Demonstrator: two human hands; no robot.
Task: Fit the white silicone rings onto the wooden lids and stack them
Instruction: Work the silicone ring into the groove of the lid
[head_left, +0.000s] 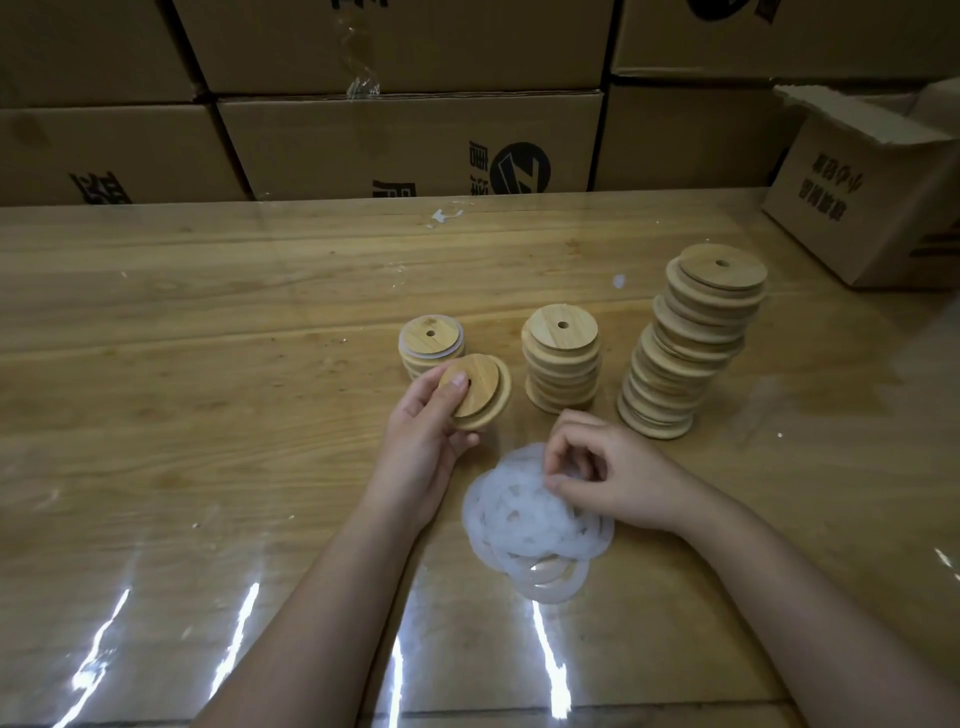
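Lid is gripped over the bench by curled left hand fingers, while the ring pile nearby is pinched by right hand fingers; one ring alone is best peeled off.

bare forearms, bare left grip, right grip
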